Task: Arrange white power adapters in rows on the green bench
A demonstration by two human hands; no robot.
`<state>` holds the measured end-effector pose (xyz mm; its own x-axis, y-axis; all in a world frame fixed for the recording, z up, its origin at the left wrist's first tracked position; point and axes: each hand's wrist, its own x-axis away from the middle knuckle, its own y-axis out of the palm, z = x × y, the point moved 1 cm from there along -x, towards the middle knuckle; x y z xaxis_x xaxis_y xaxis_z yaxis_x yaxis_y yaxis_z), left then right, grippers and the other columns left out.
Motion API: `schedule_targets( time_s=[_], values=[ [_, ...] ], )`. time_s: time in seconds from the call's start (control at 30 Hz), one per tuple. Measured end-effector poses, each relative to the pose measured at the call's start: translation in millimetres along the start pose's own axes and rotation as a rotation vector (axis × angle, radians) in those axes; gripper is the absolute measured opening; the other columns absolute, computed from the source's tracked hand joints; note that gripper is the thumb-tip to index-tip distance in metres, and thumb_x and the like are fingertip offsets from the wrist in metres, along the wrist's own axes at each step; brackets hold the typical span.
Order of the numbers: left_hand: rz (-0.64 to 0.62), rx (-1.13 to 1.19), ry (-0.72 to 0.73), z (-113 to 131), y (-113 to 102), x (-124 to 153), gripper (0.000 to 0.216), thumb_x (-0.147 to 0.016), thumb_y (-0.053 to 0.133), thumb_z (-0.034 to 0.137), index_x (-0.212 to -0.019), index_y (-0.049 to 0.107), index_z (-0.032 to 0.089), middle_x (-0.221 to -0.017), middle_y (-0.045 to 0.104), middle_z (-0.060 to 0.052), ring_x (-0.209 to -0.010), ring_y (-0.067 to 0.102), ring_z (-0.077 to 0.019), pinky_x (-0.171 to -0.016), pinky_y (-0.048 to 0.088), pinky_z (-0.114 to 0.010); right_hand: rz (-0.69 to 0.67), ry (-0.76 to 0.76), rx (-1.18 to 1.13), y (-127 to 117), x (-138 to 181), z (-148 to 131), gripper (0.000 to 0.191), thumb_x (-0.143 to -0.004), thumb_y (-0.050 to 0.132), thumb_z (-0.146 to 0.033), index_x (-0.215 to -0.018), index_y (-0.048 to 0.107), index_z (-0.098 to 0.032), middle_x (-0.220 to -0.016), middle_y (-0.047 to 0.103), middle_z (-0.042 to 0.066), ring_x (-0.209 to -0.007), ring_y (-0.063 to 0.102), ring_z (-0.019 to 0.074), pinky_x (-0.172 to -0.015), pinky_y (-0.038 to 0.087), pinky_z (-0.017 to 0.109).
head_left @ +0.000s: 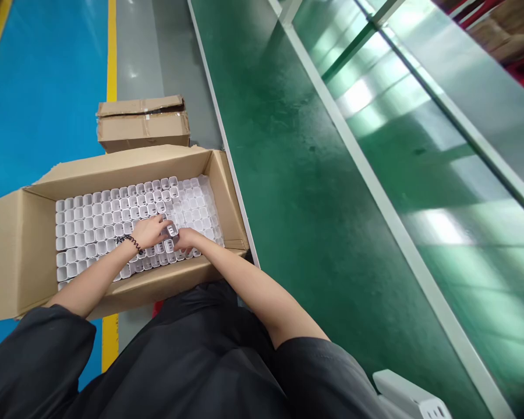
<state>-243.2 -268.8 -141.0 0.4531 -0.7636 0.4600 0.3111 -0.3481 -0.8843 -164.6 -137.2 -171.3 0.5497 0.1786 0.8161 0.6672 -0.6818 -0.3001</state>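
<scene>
An open cardboard box (15,244) stands at my left and holds a tray of several small white charger-like parts (91,224) in rows. Both my hands reach into it near its right front. My left hand (151,231), with a black coiled band on the wrist, has its fingers curled around a white part (172,228). My right hand (187,237) lies just beside it, fingers bent down onto the parts in the tray. What the right fingers hold is hidden.
A second, smaller cardboard box (143,122) sits closed on the floor behind the open one. A long green conveyor belt (305,192) runs along my right, with a glossy green surface (441,151) beyond a pale rail. A white object (408,398) shows at the bottom right.
</scene>
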Motion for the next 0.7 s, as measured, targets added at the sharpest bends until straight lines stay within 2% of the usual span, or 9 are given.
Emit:
schedule_targets(
  time_s=[0.27,0.43,0.53,0.63,0.7],
  values=[
    [0.010,0.006,-0.001,-4,0,-2,0.039,-0.097,0.040,0.031,-0.131,0.058,0.026,-0.120,0.060,-0.009,-0.099,0.066,-0.0255,-0.076,0.052,-0.033,0.015,-0.111,-0.128,-3,-1,2,0.034,-0.094,0.064,-0.027,-0.125,0.057,-0.016,-0.116,0.064,0.007,-0.094,0.066,0.0169,-0.077,0.060,0.033],
    [-0.023,-0.009,0.019,-4,2,-5,0.046,-0.090,0.055,0.049,-0.131,0.058,0.028,-0.121,0.059,-0.009,-0.102,0.065,-0.0258,-0.079,0.051,-0.032,0.004,-0.120,-0.019,-10,4,0,0.034,-0.095,0.063,-0.030,-0.125,0.058,-0.015,-0.116,0.064,0.008,-0.094,0.067,0.0178,-0.079,0.060,0.036],
    [-0.014,-0.055,0.040,-1,0,-4,0.049,-0.087,0.058,0.050,-0.130,0.058,0.027,-0.121,0.058,-0.011,-0.104,0.064,-0.0267,-0.078,0.052,-0.032,0.155,-0.163,0.024,-25,25,-8,0.031,-0.095,0.063,-0.031,-0.121,0.060,-0.014,-0.118,0.066,0.009,-0.102,0.066,0.0213,-0.087,0.058,0.041],
    [0.026,-0.124,0.099,-1,2,0,0.045,-0.090,0.048,0.042,-0.128,0.058,0.020,-0.115,0.059,-0.015,-0.095,0.068,-0.0271,-0.074,0.053,-0.034,0.399,-0.204,0.008,-31,72,-16,0.031,-0.090,0.063,-0.022,-0.120,0.061,-0.014,-0.125,0.065,0.015,-0.118,0.062,0.0294,-0.098,0.052,0.046],
    [0.094,-0.099,0.123,-9,8,-3,0.047,-0.091,0.040,0.046,-0.126,0.057,0.021,-0.110,0.061,-0.014,-0.086,0.069,-0.0265,-0.071,0.054,-0.036,0.543,-0.231,-0.028,-26,108,-17,0.033,-0.089,0.059,-0.021,-0.122,0.061,-0.019,-0.128,0.065,0.012,-0.118,0.062,0.0288,-0.096,0.053,0.043]
  ],
)
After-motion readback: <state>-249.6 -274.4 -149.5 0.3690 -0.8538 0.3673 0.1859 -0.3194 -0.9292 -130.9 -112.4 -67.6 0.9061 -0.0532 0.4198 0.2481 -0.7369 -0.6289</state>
